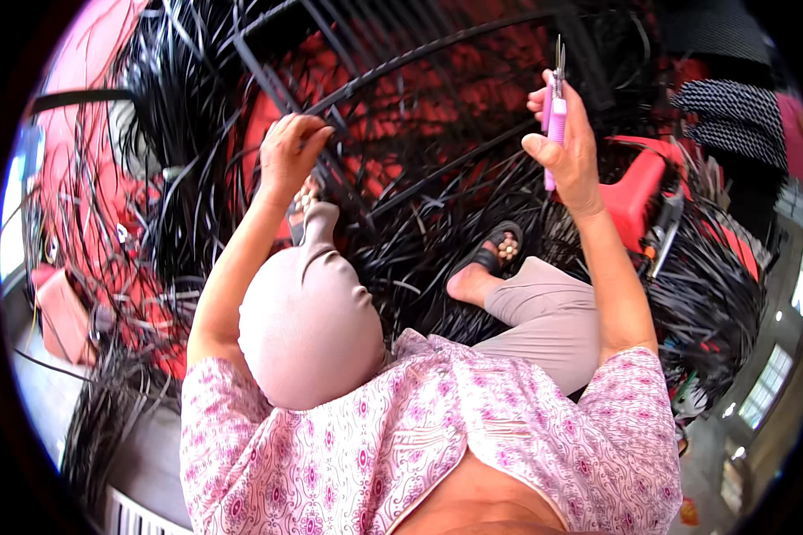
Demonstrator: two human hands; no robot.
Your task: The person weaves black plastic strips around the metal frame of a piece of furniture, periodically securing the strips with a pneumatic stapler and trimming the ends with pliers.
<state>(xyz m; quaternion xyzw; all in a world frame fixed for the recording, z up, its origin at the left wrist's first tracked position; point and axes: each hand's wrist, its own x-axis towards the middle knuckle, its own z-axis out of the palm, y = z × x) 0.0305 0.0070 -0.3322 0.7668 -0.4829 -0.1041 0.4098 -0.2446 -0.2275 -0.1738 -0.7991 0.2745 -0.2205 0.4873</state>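
Observation:
My right hand (573, 156) is closed around pink-handled snips (557, 120), whose slim metal tips point up and away from me. They are held above the right part of a black frame (401, 62) made of bars and slats. My left hand (293, 152) is at the frame's near left corner, its fingers bent and drawn together. Whether a strip is between those fingers cannot be made out. Long flat black strips (410, 245) lie tangled beneath and around the frame.
Red sheeting (80, 49) covers the ground under the strips. At right are a red plastic object (635, 201), a grey-and-black tool (665, 232) and black-and-white woven material (732, 111). A pink box-like item (62, 312) sits at left. My sandalled foot (482, 263) rests among the strips.

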